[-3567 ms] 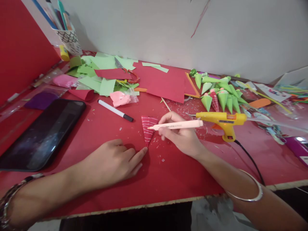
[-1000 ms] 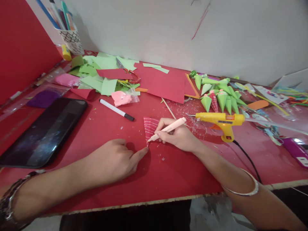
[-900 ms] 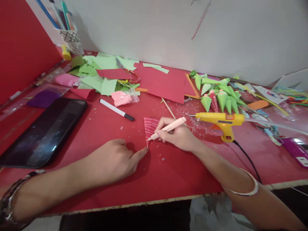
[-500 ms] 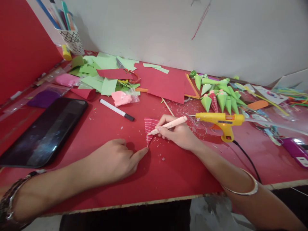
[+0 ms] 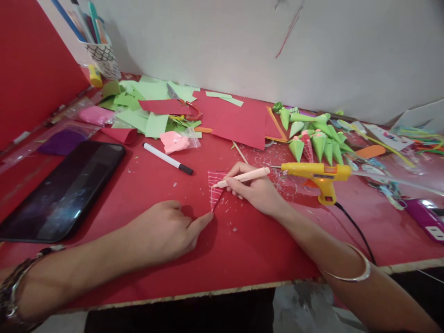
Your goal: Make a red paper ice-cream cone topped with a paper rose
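Note:
A small red paper triangle (image 5: 215, 186) with pale stripes lies on the red tabletop, its narrow tip toward me. On that tip rests the stretched index finger of my left hand (image 5: 169, 229); the hand is otherwise loosely bent and grips nothing. My right hand (image 5: 255, 189) is closed around a pale peach marker (image 5: 248, 176), held at a low slant. The marker's nib touches the striped paper near its left side. Part of the paper's right edge is hidden by the right-hand fingers.
A yellow glue gun (image 5: 315, 172) with a lit orange light lies to the right, its cord running forward. Behind it are several green cones (image 5: 328, 143). A phone (image 5: 65, 189), a white marker (image 5: 167, 158), scissors (image 5: 189, 108) and paper scraps (image 5: 130, 118) lie to the left.
The marker's nib has moved slightly up and left along the striped paper, with my right hand shifting a little. My left fingertip stays at the paper's tip.

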`<move>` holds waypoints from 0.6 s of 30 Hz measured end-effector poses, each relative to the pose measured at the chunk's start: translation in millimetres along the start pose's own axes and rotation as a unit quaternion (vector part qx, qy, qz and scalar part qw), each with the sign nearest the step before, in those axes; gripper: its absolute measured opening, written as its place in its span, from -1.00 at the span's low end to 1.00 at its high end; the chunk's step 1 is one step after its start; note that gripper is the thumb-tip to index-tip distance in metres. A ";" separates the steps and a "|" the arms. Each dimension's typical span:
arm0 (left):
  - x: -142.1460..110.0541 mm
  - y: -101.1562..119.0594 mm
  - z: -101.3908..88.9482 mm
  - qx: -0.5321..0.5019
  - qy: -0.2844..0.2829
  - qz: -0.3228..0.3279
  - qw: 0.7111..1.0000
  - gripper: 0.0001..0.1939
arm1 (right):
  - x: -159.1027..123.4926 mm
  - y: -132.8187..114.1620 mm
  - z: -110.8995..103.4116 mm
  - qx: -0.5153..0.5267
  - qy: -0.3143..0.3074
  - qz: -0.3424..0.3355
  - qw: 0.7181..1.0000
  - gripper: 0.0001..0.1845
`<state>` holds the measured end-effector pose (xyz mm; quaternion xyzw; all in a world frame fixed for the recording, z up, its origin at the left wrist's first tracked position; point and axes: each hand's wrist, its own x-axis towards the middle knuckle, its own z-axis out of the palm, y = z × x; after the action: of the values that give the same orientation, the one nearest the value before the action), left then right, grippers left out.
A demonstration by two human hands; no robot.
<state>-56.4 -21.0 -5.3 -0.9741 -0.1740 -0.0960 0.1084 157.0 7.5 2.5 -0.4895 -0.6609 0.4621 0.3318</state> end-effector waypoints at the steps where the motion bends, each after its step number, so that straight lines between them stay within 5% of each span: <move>1: 0.2 0.0 -0.2 -0.002 0.000 0.001 1.000 -0.65 | 0.2 0.0 -0.1 -0.002 0.003 0.000 1.000 -0.83; 18: 0.9 1.0 -1.4 0.001 -0.005 -0.006 1.000 -0.67 | 3.0 3.0 -1.0 -0.036 0.026 -0.031 0.999 -0.83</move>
<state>-55.4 -22.0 -3.9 -0.9734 -0.1803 -0.0916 0.1080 158.0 11.0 -0.1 -0.4920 -0.6833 0.4146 0.3452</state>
